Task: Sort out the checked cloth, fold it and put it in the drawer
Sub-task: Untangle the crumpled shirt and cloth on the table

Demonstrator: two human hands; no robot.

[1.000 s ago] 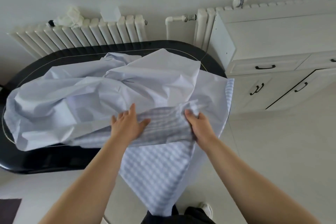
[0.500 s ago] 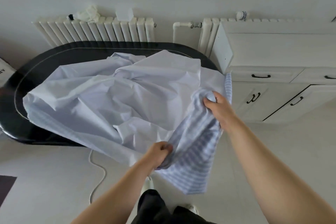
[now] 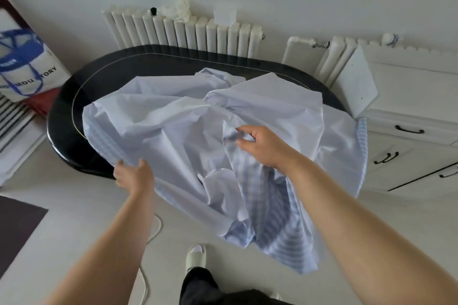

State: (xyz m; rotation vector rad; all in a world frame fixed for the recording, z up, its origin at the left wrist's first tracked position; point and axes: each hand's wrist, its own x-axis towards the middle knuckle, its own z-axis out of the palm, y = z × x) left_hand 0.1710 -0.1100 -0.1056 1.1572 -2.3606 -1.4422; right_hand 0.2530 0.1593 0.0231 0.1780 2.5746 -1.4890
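Pinching checked cloth (image 3: 173,131) edge, left hand (image 3: 133,176), right hand (image 3: 262,146) grip bunching its middle, table (image 3: 67,136) beneath

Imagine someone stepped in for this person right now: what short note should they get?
Left hand: pinching the checked cloth at its near left edge.
Right hand: gripping a bunched fold near the middle.
Cloth: crumpled on the black table, one part hanging off the near side toward the floor.
Drawer: shut, in the white cabinet on the right.
Done: nothing folded.
Left: spread, fold, stow.

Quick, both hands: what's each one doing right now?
Left hand: closed on the near edge of the checked cloth.
Right hand: closed, pinching a fold of the cloth.
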